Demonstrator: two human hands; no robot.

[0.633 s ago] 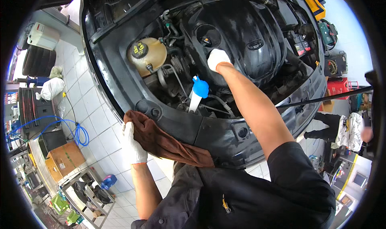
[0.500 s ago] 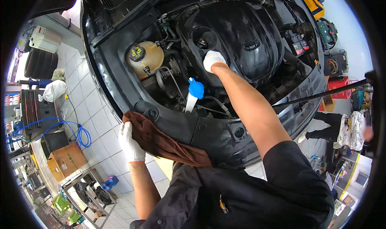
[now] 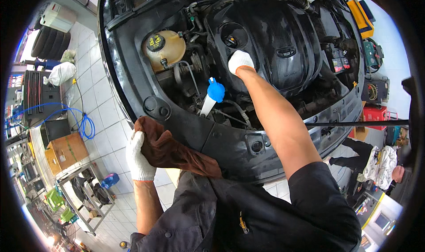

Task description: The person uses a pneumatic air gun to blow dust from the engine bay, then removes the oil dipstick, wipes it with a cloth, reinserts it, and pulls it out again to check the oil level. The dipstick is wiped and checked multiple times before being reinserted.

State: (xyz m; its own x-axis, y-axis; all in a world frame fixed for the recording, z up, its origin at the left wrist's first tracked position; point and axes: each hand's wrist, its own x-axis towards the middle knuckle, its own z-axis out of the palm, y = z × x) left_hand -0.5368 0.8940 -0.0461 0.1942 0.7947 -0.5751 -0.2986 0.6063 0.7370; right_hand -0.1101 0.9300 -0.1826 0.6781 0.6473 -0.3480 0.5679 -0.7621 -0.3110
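Observation:
My left hand [image 3: 141, 158], in a white knit glove, grips one end of a brown cloth [image 3: 170, 148]. The cloth hangs across the front fender edge of the car and against my clothes. My gloved right hand [image 3: 241, 62] is closed at the left edge of the black engine cover [image 3: 276, 35], just below the black oil filler cap [image 3: 230, 41] in its round recess. Its fingertips are hidden behind the back of the hand, so what they hold cannot be made out. Nearer to me stands a white filler neck with a blue cap [image 3: 216, 91].
A yellowed coolant tank [image 3: 172, 52] with a black cap sits left of the engine. The battery [image 3: 338, 61] is at the right. A black prop rod [image 3: 358, 123] crosses the right side. Another person [image 3: 380, 163] stands beyond it. A trolley [image 3: 88, 199] and a blue hose [image 3: 86, 126] lie left.
The view has shifted slightly. My left hand still holds the cloth, whose end has drawn in a little. My right hand stays at nearly the same spot by the engine cover.

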